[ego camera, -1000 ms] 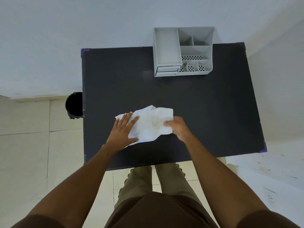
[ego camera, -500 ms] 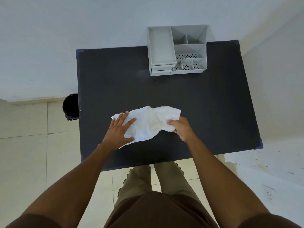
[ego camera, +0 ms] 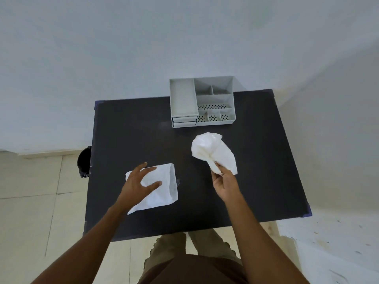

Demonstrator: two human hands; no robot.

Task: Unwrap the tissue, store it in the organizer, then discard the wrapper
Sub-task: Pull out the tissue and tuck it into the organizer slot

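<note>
My right hand point(ego camera: 224, 185) is shut on a crumpled white tissue point(ego camera: 211, 150), pinching its lower end and holding it up above the table's right middle. The tissue hangs apart from everything else, a little in front of the grey organizer point(ego camera: 182, 99). A flat white wrapper point(ego camera: 164, 191), its open end facing right, lies on the black table point(ego camera: 133, 130) at the front left. My left hand point(ego camera: 139, 183) rests on the wrapper's left half with fingers spread, not gripping it. The organizer stands at the table's far edge with its compartments empty.
A black bin point(ego camera: 84, 160) stands on the tiled floor beside the table's left edge. White walls close in behind the table and on the right. My legs are at the table's front edge.
The right hand has pulled the tissue out of the wrapper, moving right and toward the organizer. The wrapper stays flat under the left hand, whose fingers have spread. The camera has tilted up.
</note>
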